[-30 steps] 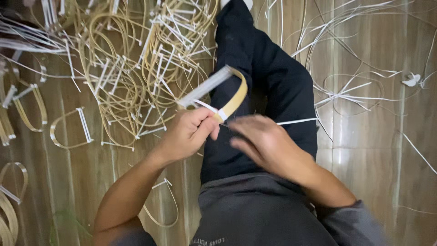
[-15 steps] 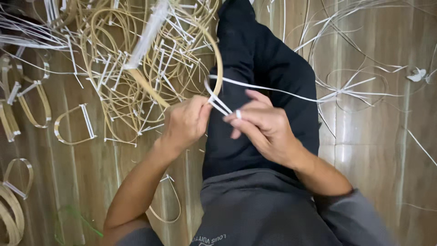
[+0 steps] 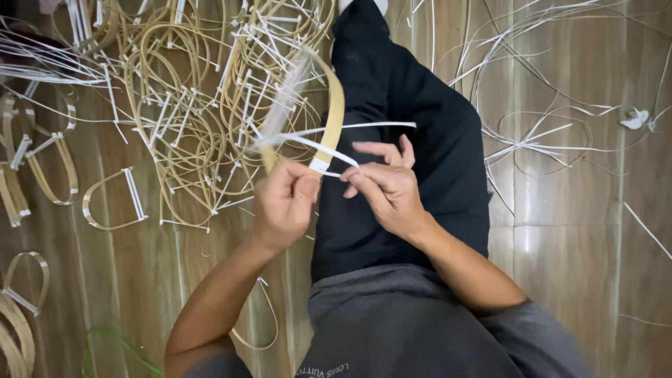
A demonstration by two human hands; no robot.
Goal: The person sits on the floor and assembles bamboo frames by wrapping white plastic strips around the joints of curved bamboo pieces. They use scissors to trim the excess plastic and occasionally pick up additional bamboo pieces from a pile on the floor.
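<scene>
Wooden floor [image 3: 574, 231] fills the view, brown and shiny, and the person sits on it. A leg in black trousers [image 3: 413, 140] stretches forward in the middle, and a grey shirt [image 3: 406, 329] shows at the bottom edge.

On the left part of the floor lies a big pile [image 3: 203, 91] of pale cane loops, many of them tied with white strips. Some single loops [image 3: 112, 199] lie apart from the pile, near the left edge. On the right part of the floor, loose white strips [image 3: 546, 136] are scattered in long curves.

Above the leg, the left hand [image 3: 283, 203] is clenched around the lower end of a bent cane [image 3: 334, 115], which rises up and curves to the left; its upper part is blurred. The right hand [image 3: 385, 185] is just beside the left one. Its thumb and first finger pinch a thin white strip [image 3: 329, 150], and the other fingers are spread. The strip is wound around the cane near the left thumb, and one end of it runs to the right over the trousers.
</scene>
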